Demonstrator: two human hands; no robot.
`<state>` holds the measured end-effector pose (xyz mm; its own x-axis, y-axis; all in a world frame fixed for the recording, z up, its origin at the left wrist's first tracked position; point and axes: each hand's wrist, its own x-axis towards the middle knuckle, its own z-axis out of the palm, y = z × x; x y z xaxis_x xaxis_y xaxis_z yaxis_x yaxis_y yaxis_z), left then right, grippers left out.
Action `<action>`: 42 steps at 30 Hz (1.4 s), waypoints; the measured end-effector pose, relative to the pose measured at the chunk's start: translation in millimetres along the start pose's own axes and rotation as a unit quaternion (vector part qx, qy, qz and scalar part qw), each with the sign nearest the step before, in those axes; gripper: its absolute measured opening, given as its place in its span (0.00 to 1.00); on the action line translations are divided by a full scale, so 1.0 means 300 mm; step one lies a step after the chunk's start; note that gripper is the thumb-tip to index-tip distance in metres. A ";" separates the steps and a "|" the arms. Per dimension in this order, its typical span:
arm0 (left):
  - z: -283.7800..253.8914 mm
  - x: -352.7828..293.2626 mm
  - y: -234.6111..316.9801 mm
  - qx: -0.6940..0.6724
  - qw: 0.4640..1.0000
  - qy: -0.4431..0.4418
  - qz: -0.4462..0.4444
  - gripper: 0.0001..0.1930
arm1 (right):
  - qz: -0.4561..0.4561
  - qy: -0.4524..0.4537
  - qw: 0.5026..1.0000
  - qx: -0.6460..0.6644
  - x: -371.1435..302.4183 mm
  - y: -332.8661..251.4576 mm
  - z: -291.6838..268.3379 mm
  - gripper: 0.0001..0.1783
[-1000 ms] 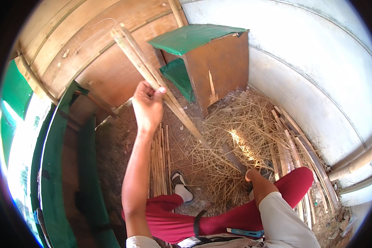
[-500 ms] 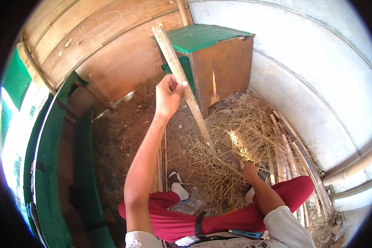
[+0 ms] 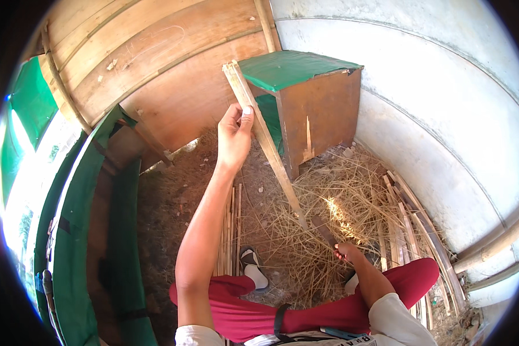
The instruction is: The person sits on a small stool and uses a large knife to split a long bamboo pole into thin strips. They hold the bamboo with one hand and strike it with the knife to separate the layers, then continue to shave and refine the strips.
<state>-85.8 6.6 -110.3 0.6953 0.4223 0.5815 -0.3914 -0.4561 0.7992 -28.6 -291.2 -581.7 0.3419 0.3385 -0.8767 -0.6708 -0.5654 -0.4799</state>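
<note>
Two hands at work. Left hand [image 3: 234, 135] is raised, fingers [image 3: 245, 118] curled shut round a long bamboo strip [image 3: 263, 138] near its upper third, thumb on the near face. Strip runs from upper end by the wooden wall [image 3: 155, 69] down & right to its lower tip in the straw pile [image 3: 305, 230] on the floor. Right hand [image 3: 349, 252] sits low by the knee, fingers bent in among the straw just beside a dark blade-like tool [image 3: 324, 229]; can't tell whether it grips anything.

Judgement on handling: strip looks light, stiff lengthwise w/ some spring, flat & thin, pale tan; edges prob. splintery, so hold on the flat faces, mid-to-upper length as now for balance.

Around: more split strips [image 3: 229, 230] lie flat by the left leg, another bundle [image 3: 412, 219] against the curved white wall. Wooden box w/ green cover [image 3: 297, 69] stands in the corner, touching the straw. Red trousers [image 3: 248, 311], sandalled foot [image 3: 251, 268]. Green-edged wooden frame [image 3: 78, 230] at left.
</note>
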 end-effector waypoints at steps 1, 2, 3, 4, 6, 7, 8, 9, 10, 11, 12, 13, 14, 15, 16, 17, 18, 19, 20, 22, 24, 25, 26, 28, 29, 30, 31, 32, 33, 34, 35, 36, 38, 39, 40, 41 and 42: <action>0.035 0.022 0.023 -0.022 1.000 -0.010 -0.001 0.09 | -0.005 0.039 0.996 0.081 0.050 0.023 -0.033 0.21; 0.078 0.044 0.046 -0.045 0.999 -0.023 -0.002 0.09 | -0.029 0.127 0.991 0.000 0.097 0.039 -0.076 0.23; 0.058 0.034 0.050 -0.035 0.999 -0.019 0.001 0.09 | -0.047 0.196 0.975 -0.099 0.101 0.029 -0.031 0.25; 0.048 0.026 0.053 -0.026 1.000 -0.016 0.004 0.08 | -0.066 0.263 0.943 -0.195 0.100 0.019 -0.003 0.27; 0.055 0.022 0.067 -0.021 1.000 -0.018 0.011 0.07 | -0.186 0.344 0.891 -0.230 0.075 0.030 0.014 0.28; 0.074 0.026 0.076 -0.025 0.999 -0.023 0.014 0.07 | -0.218 0.384 0.869 -0.225 0.065 0.023 0.009 0.26; 0.094 0.035 0.084 -0.031 0.999 -0.029 0.019 0.07 | -0.248 0.426 0.843 -0.217 0.051 0.018 -0.004 0.25; 0.100 0.045 0.081 -0.023 0.999 -0.039 0.030 0.06 | -0.225 0.410 0.867 -0.172 0.017 -0.002 -0.016 0.20; 0.098 0.040 0.083 -0.016 0.999 -0.044 0.016 0.06 | -0.244 0.372 0.890 -0.104 -0.036 -0.023 -0.013 0.20; 0.074 0.025 0.090 -0.004 0.999 -0.044 -0.002 0.06 | -0.262 0.326 0.908 -0.038 -0.121 -0.055 0.025 0.19; 0.064 0.018 0.100 0.004 0.999 -0.047 -0.016 0.06 | -0.278 0.282 0.918 0.031 -0.209 -0.091 0.050 0.18; 0.072 0.023 0.104 -0.004 0.998 -0.055 -0.010 0.06 | -0.321 0.286 0.898 0.094 -0.274 -0.123 0.054 0.15; 0.064 0.025 0.106 -0.007 0.998 -0.059 -0.005 0.06 | -0.347 0.298 0.884 0.099 -0.358 -0.170 0.073 0.15; 0.053 0.025 0.102 -0.009 0.998 -0.062 -0.003 0.06 | -0.370 0.309 0.870 0.102 -0.456 -0.224 0.092 0.14; 0.048 0.027 0.099 -0.007 0.998 -0.058 -0.003 0.07 | -0.393 0.321 0.855 0.105 -0.553 -0.267 0.097 0.14; 0.048 0.031 0.097 -0.007 0.998 -0.055 -0.003 0.08 | -0.430 0.320 0.839 0.093 -0.644 -0.293 0.088 0.14; 0.064 0.039 0.091 -0.009 0.998 -0.057 -0.003 0.08 | -0.464 0.321 0.822 0.083 -0.734 -0.310 0.069 0.14; 0.071 0.046 0.086 -0.016 0.998 -0.055 -0.002 0.08 | -0.498 0.319 0.803 0.073 -0.817 -0.313 0.066 0.15; 0.079 0.055 0.079 -0.023 0.998 -0.053 0.000 0.08 | -0.523 0.347 0.776 0.054 -0.901 -0.303 0.074 0.15; 0.083 0.068 0.071 -0.019 0.999 -0.047 0.006 0.07 | -0.572 0.398 0.717 0.013 -1.045 -0.286 0.102 0.15; 0.086 0.074 0.066 0.000 0.999 -0.038 0.012 0.07 | -0.590 0.396 0.704 0.011 -1.115 -0.238 0.123 0.10; 0.087 0.078 0.058 -0.013 0.999 -0.038 0.015 0.07 | -0.595 0.404 0.695 -0.005 -1.139 -0.219 0.140 0.09; 0.090 0.075 0.052 -0.011 0.999 -0.038 0.015 0.07 | -0.601 0.411 0.685 -0.021 -1.155 -0.203 0.148 0.07; 0.094 0.072 0.059 -0.003 0.999 -0.040 0.018 0.07 | -0.615 0.432 0.656 -0.068 -1.162 -0.194 0.162 0.03; 0.096 0.070 0.060 -0.002 0.999 -0.042 0.017 0.07 | -0.624 0.447 0.636 -0.078 -1.161 -0.201 0.180 0.03; 0.098 0.072 0.064 -0.001 0.999 -0.043 0.018 0.07 | -0.634 0.461 0.615 -0.086 -1.159 -0.208 0.190 0.03; 0.100 0.073 0.070 0.000 0.999 -0.045 0.019 0.07 | -0.623 0.472 0.615 -0.103 -1.145 -0.206 0.187 0.04; 0.101 0.071 0.076 0.007 0.999 -0.050 0.011 0.07 | -0.617 0.474 0.621 -0.094 -1.135 -0.203 0.191 0.04; 0.102 0.067 0.085 0.014 0.998 -0.054 0.003 0.07 | -0.612 0.476 0.626 -0.087 -1.125 -0.202 0.193 0.05; 0.105 0.064 0.096 0.021 0.998 -0.058 -0.005 0.07 | -0.606 0.478 0.631 -0.079 -1.122 -0.204 0.195 0.05; 0.110 0.067 0.109 0.012 0.998 -0.061 -0.013 0.06 | -0.606 0.483 0.626 -0.084 -1.127 -0.210 0.198 0.05; 0.112 0.066 0.108 0.016 0.998 -0.067 -0.004 0.06 | -0.605 0.487 0.623 -0.089 -1.132 -0.217 0.205 0.05; 0.117 0.069 0.105 0.024 0.996 -0.079 0.014 0.06 | -0.608 0.497 0.609 -0.107 -1.146 -0.247 0.220 0.05; 0.130 0.066 0.113 0.039 0.996 -0.073 0.021 0.06 | -0.610 0.506 0.598 -0.120 -1.158 -0.276 0.222 0.05; 0.141 0.067 0.114 0.050 0.995 -0.078 0.027 0.06 | -0.610 0.516 0.586 -0.134 -1.173 -0.307 0.222 0.05; 0.152 0.072 0.114 0.061 0.994 -0.082 0.033 0.06 | -0.619 0.506 0.585 -0.136 -1.198 -0.345 0.228 0.05; 0.162 0.080 0.117 0.073 0.993 -0.088 0.040 0.06 | -0.616 0.509 0.582 -0.151 -1.207 -0.386 0.232 0.05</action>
<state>-53.5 -37.4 -75.7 0.7649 0.2437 0.5963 -0.3660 -0.5973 0.7137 -120.5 -296.1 -206.3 0.7572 0.0922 0.6466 0.5891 -0.5239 -0.6152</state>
